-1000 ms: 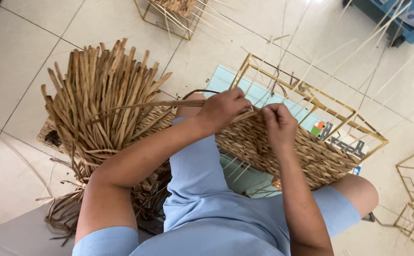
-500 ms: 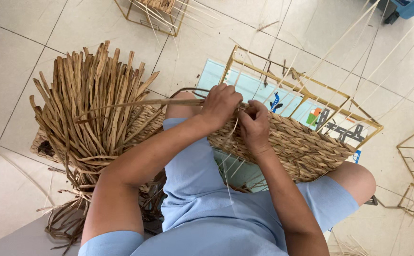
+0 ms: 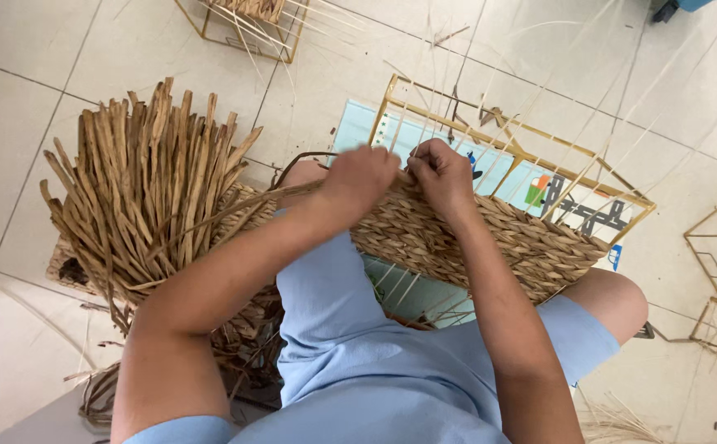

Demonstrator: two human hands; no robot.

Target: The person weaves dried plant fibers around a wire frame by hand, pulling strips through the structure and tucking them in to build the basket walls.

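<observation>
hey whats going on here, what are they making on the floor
A person seated on the tiled floor is weaving a basket on a gold wire frame resting across their lap. Both hands work at the top edge of the woven wall: the left hand pinches a long fibre strand, the right hand presses beside it. A bundle of dried strands stands on their left.

A flat, pale blue rectangular printed sheet (image 3: 531, 185) with small red, green, orange and dark grey-black pictures on it lies on the tiled floor (image 3: 38, 123), seen through the wire frame, and no other package, label, sign or screen shows.
</observation>
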